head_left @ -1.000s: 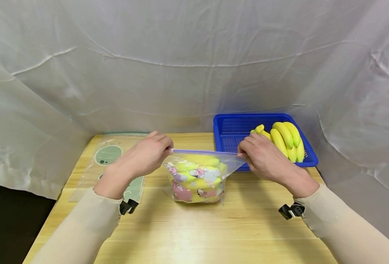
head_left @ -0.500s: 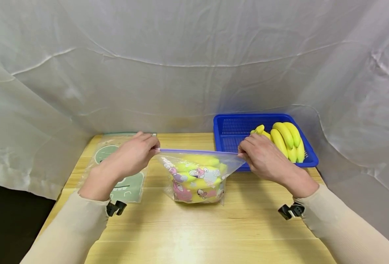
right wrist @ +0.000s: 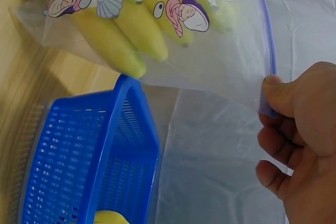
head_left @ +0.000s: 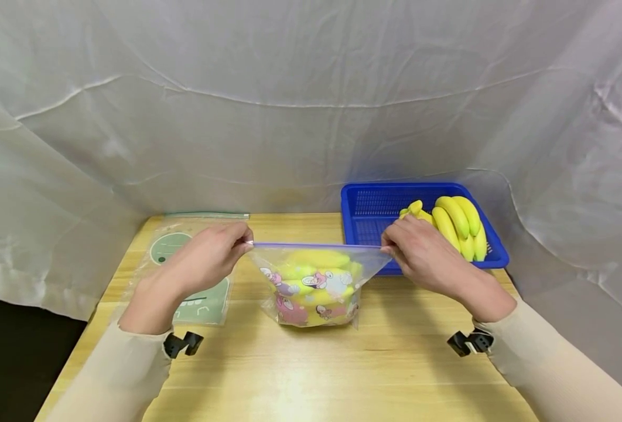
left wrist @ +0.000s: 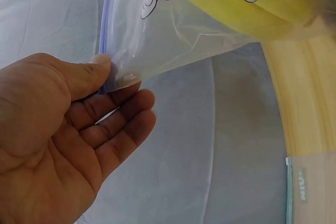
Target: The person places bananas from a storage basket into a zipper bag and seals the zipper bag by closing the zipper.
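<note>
A clear zip bag (head_left: 316,296) printed with pink cartoon figures stands on the wooden table, its purple zip strip (head_left: 316,244) stretched straight across the top. Yellow bananas (right wrist: 134,30) show through its plastic. My left hand (head_left: 213,252) pinches the left end of the strip; in the left wrist view the thumb presses on it, with the other fingers loosely bent below. At the opposite end, my right hand (head_left: 419,249) pinches the strip's corner between thumb and finger, as the right wrist view shows.
Behind my right hand sits a blue plastic basket (head_left: 374,190) holding more bananas (head_left: 461,225). Another clear bag with green print (head_left: 205,302) lies flat at the left, partly under my left forearm. Grey-white cloth (head_left: 290,129) hangs behind and beside the table.
My left hand has moved left along the zip strip from nearer the middle to the bag's left end, then lowered slightly. The right hand has stayed at its corner.
</note>
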`<state>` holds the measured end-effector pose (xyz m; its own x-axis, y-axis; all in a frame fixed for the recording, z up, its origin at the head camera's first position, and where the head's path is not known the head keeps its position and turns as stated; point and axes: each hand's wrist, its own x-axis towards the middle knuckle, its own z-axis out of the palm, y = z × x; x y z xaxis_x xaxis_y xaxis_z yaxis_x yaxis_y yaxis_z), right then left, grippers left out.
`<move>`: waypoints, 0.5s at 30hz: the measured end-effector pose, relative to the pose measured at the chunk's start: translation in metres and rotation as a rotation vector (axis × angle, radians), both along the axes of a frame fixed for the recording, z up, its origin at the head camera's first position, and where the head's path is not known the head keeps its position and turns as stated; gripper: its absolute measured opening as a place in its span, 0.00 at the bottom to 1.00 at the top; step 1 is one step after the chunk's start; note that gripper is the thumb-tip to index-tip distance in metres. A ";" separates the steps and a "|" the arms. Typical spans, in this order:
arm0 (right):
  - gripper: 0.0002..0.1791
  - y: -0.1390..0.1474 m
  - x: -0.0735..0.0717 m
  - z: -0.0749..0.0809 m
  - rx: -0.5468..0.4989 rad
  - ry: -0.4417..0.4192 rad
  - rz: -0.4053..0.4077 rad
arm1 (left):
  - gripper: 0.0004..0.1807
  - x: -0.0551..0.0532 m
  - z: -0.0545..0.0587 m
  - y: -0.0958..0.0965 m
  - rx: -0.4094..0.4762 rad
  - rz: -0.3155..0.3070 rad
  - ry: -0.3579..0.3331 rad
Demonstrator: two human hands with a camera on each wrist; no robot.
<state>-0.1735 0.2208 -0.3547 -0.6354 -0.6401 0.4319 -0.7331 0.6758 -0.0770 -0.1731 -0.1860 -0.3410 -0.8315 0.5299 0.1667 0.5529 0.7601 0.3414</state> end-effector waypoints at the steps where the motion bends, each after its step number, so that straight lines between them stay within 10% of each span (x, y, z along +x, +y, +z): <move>1: 0.08 0.000 0.001 0.001 0.002 -0.014 -0.003 | 0.03 0.002 0.000 -0.001 0.007 0.006 -0.006; 15: 0.08 -0.003 0.009 0.021 -0.141 -0.573 -0.026 | 0.03 0.023 0.001 -0.014 0.195 0.041 -0.166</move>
